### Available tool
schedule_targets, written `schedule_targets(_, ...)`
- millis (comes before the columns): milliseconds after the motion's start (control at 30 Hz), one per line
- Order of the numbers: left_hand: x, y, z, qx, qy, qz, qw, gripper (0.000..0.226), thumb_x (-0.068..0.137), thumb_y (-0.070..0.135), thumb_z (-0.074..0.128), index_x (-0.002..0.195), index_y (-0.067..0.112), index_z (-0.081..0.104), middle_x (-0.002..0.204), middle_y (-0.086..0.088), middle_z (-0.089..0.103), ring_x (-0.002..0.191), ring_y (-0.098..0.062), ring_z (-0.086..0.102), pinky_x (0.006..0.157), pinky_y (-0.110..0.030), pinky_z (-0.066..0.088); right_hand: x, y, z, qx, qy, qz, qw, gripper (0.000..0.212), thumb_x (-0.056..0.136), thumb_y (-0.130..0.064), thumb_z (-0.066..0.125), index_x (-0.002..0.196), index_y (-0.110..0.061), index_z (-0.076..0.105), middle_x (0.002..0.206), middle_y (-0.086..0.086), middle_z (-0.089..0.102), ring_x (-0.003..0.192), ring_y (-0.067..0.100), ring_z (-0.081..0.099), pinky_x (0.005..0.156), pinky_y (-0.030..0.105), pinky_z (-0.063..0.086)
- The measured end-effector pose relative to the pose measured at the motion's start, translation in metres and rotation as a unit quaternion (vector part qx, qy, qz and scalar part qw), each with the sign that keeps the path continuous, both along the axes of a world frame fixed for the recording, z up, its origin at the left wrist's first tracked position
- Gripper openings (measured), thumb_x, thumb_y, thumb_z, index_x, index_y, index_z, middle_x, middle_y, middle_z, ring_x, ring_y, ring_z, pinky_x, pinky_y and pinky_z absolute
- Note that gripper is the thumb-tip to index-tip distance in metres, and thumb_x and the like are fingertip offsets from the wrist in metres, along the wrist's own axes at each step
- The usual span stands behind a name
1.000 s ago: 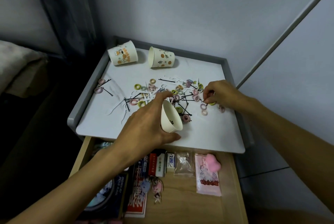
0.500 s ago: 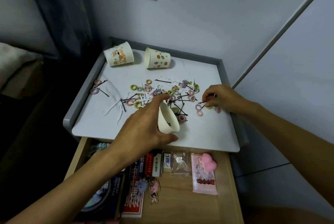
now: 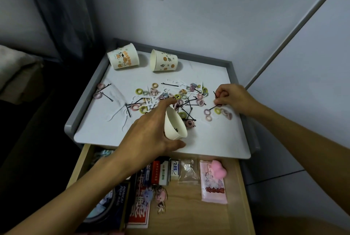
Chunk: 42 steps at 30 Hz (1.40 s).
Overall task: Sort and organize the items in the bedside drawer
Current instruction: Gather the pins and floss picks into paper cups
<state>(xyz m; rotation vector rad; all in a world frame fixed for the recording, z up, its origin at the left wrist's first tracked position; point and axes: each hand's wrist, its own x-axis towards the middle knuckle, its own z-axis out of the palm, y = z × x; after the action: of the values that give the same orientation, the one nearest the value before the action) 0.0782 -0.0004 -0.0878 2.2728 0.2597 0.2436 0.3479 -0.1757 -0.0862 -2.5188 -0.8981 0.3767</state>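
The white desk (image 3: 217,140), with a raised grey rim (image 3: 83,107) along its left, far and right sides, carries two paper cups on their sides at the far left: a cartoon-print cup (image 3: 123,58) just beside an orange-dotted cup (image 3: 164,60). Across the middle lie scattered pastel hair ties (image 3: 139,91), black hairpins (image 3: 169,84) and thin white picks (image 3: 115,114). Two pink ties and two pins lie apart near the left rim.

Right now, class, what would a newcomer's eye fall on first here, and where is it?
The tangle of pastel hair ties and black hairpins strewn across the middle of the white tabletop. Next, the left hand holding a tilted paper cup at the tangle's near edge, while the right hand pinches a hairpin on the right.
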Motion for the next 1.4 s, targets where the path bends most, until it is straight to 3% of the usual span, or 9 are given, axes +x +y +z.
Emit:
schedule_targets(200, -0.001, -0.001, 0.002, 0.000, 0.000, -0.001, 1.000, 0.096, 0.065, 0.044, 0.087, 0.139, 0.048, 0.026, 0.112, 0.024, 0.047, 0.097, -0.008, 0.051, 0.081, -0.024, 0.042, 0.002, -0.003, 0.001, -0.085, -0.077, 0.088, 0.990, 0.009, 0.080, -0.014, 0.079, 0.088, -0.016, 0.074, 0.080, -0.002, 0.072, 0.077, 0.010, 0.066, 0.069, 0.015, 0.047)
schedule_targets(300, -0.001, 0.000, 0.002, -0.001, -0.006, -0.005, 1.000, 0.096, 0.065, 0.044, 0.087, 0.139, 0.048, 0.026, 0.114, 0.023, 0.048, 0.098, -0.008, 0.053, 0.081, -0.026, 0.045, 0.002, -0.001, 0.001, -0.091, -0.074, 0.086, 0.989, 0.008, 0.080, -0.013, 0.079, 0.087, -0.014, 0.075, 0.078, -0.002, 0.071, 0.077, 0.012, 0.067, 0.069, 0.018, 0.047)
schedule_targets(433, 0.000, 0.002, 0.001, -0.020, -0.015, -0.004, 1.000, 0.093, 0.064, 0.043, 0.088, 0.136, 0.048, 0.029, 0.113, 0.022, 0.051, 0.098, -0.009, 0.055, 0.081, -0.026, 0.047, -0.014, 0.004, 0.016, 0.043, 0.018, 0.015, 0.999, 0.010, 0.079, -0.007, 0.078, 0.083, -0.013, 0.071, 0.074, 0.001, 0.072, 0.062, 0.004, 0.066, 0.071, 0.021, 0.052)
schedule_targets(567, -0.001, 0.001, 0.004, -0.018, -0.013, -0.031, 0.999, 0.086, 0.064, 0.042, 0.088, 0.131, 0.045, 0.036, 0.118, 0.024, 0.050, 0.102, -0.003, 0.051, 0.078, -0.012, 0.043, -0.058, 0.019, 0.036, 0.156, 0.083, 0.029, 0.984, 0.012, 0.078, -0.005, 0.078, 0.088, -0.009, 0.072, 0.076, 0.002, 0.073, 0.068, 0.012, 0.070, 0.069, 0.022, 0.056)
schedule_targets(700, -0.003, -0.003, 0.006, 0.012, -0.009, -0.120, 0.993, 0.082, 0.065, 0.053, 0.084, 0.133, 0.040, 0.040, 0.147, 0.026, 0.033, 0.126, 0.003, 0.042, 0.099, -0.024, 0.044, -0.114, 0.032, 0.035, 0.177, 0.120, 0.070, 0.974, 0.018, 0.075, -0.002, 0.079, 0.085, -0.016, 0.072, 0.075, -0.001, 0.072, 0.069, 0.010, 0.070, 0.068, 0.019, 0.055)
schedule_targets(900, -0.005, -0.003, -0.002, 0.019, 0.015, -0.148, 0.989, 0.080, 0.063, 0.044, 0.087, 0.131, 0.036, 0.046, 0.120, 0.025, 0.048, 0.105, 0.001, 0.051, 0.086, -0.030, 0.051, -0.143, 0.030, 0.025, 0.272, 0.167, 0.030, 0.947, 0.019, 0.074, -0.001, 0.078, 0.080, -0.018, 0.070, 0.071, -0.003, 0.070, 0.067, 0.010, 0.067, 0.067, 0.023, 0.058)
schedule_targets(1133, -0.001, 0.002, -0.002, 0.009, 0.013, -0.137, 0.990, 0.076, 0.063, 0.041, 0.089, 0.128, 0.035, 0.050, 0.119, 0.024, 0.052, 0.104, 0.003, 0.053, 0.084, -0.026, 0.051, -0.140, 0.029, 0.021, 0.349, 0.280, -0.094, 0.889, 0.012, 0.082, -0.005, 0.073, 0.090, 0.001, 0.067, 0.073, 0.007, 0.073, 0.066, 0.014, 0.067, 0.063, 0.023, 0.054)
schedule_targets(1233, 0.000, 0.002, -0.002, 0.002, 0.012, -0.130, 0.991, 0.074, 0.063, 0.040, 0.089, 0.126, 0.037, 0.052, 0.118, 0.026, 0.052, 0.104, 0.006, 0.052, 0.083, -0.020, 0.048, -0.141, 0.028, 0.018, 0.364, 0.325, -0.119, 0.865, 0.006, 0.086, -0.008, 0.069, 0.087, -0.003, 0.065, 0.072, 0.006, 0.072, 0.062, 0.012, 0.065, 0.064, 0.022, 0.055)
schedule_targets(1400, -0.001, 0.001, -0.002, -0.037, 0.025, -0.124, 0.991, 0.070, 0.063, 0.037, 0.090, 0.122, 0.034, 0.053, 0.114, 0.021, 0.056, 0.102, 0.002, 0.055, 0.083, -0.029, 0.052, -0.140, 0.025, 0.020, 0.324, 0.313, -0.072, 0.890, 0.003, 0.088, -0.008, 0.068, 0.087, -0.007, 0.070, 0.074, 0.008, 0.071, 0.061, 0.015, 0.066, 0.058, 0.022, 0.056)
